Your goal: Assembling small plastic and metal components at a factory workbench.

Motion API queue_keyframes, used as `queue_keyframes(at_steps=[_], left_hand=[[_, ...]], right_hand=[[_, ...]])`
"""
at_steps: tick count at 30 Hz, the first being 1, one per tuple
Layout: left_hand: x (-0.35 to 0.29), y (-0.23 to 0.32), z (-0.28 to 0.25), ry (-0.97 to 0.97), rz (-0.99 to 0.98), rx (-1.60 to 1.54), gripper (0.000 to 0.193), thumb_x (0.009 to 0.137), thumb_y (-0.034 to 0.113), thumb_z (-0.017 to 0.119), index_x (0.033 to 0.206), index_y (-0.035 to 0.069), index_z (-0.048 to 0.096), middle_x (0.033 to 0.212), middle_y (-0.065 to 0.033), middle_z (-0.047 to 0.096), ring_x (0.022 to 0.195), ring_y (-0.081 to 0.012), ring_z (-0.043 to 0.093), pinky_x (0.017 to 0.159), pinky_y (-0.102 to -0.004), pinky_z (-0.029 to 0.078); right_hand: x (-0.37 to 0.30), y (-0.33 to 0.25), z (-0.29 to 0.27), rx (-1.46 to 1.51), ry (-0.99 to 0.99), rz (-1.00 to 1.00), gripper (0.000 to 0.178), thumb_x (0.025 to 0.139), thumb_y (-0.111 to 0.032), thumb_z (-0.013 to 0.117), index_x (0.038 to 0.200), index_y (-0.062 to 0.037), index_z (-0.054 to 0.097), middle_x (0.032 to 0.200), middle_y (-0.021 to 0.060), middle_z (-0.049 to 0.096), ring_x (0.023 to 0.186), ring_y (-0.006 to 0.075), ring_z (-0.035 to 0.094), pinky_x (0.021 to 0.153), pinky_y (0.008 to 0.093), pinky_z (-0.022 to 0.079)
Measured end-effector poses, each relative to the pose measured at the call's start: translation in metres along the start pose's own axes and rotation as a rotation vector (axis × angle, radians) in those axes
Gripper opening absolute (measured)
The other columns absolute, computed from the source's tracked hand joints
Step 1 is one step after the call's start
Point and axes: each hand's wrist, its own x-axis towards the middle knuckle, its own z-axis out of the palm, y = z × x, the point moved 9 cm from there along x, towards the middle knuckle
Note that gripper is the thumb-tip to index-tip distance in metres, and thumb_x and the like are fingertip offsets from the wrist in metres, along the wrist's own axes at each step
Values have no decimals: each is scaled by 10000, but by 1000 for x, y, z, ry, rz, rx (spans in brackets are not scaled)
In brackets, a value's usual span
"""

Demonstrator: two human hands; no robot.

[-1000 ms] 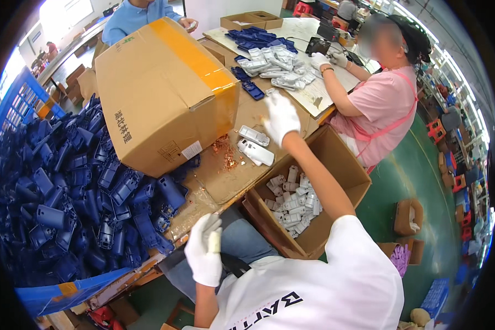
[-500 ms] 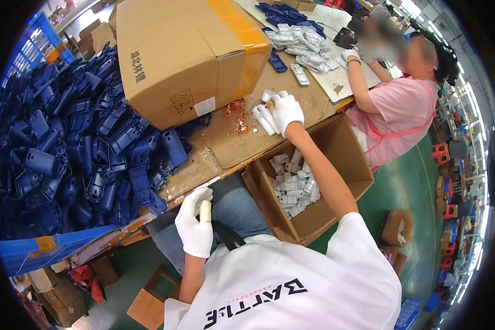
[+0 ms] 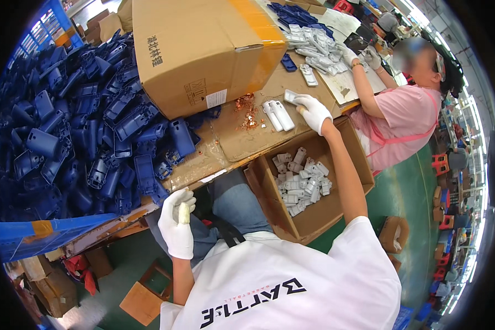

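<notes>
My right hand, in a white glove, pinches the end of a white plastic casing above the cardboard-covered bench. Just left of it, two more white casings lie side by side on the cardboard. My left hand, also gloved, hovers at the bench's front edge, its fingers loosely bent and apart from the thumb. A yellowish cover wraps that thumb, and nothing shows between the fingers. Below my right forearm, an open cardboard box contains many white casings.
Blue plastic casings are heaped at the left. A big closed carton stands on the bench beside copper-coloured scraps. At the far right, a co-worker in pink handles pieces by a pile of white casings.
My right hand has moved right, away from the two casings lying on the bench, and now holds another casing clear of them. My left hand has shifted slightly left. The view has turned slightly.
</notes>
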Motion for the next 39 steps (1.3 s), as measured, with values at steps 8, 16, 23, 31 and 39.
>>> queue_keyframes(at_steps=[8, 16, 23, 31, 39], left_hand=[[-6, -7, 49, -360, -457, -1129, 350, 931, 191, 598, 1230, 49, 484, 1032, -101, 574, 860, -232, 588, 742, -336, 522], [-9, -23, 78, -422, -555, -1032, 356, 935, 239, 602, 1225, 46, 524, 1033, -83, 588, 886, -225, 619, 762, -360, 564], [2, -72, 94, -509, -494, -444, 470, 915, 323, 633, 1245, 3, 535, 1011, -88, 640, 806, -149, 650, 690, -274, 548], [0, -56, 89, -333, -500, -487, 415, 889, 184, 641, 1238, 11, 498, 991, -96, 621, 793, -159, 633, 697, -306, 549], [-7, -63, 78, -350, -542, -521, 470, 827, 51, 642, 1263, 36, 466, 950, -61, 597, 794, -152, 614, 716, -309, 536]], right_hand=[[5, 2, 4, -671, 40, 98, 102, 874, -113, 562, 965, -67, 567, 953, 154, 584, 956, 319, 612, 777, 435, 511], [-77, -236, -26, -95, 131, -668, 203, 719, -52, 593, 910, -104, 640, 901, 72, 619, 903, 289, 589, 762, 388, 481], [-136, -280, 57, -24, -155, -951, 239, 721, -154, 636, 956, -114, 617, 969, 45, 566, 949, 226, 575, 723, 355, 486], [-27, -142, 29, -241, 104, -281, 230, 760, -51, 646, 981, -114, 626, 1096, 99, 579, 1132, 305, 517, 926, 401, 467], [-11, -130, 60, -413, -2, -287, 81, 787, -124, 663, 866, -129, 681, 1186, 109, 550, 1222, 316, 444, 977, 378, 443]])
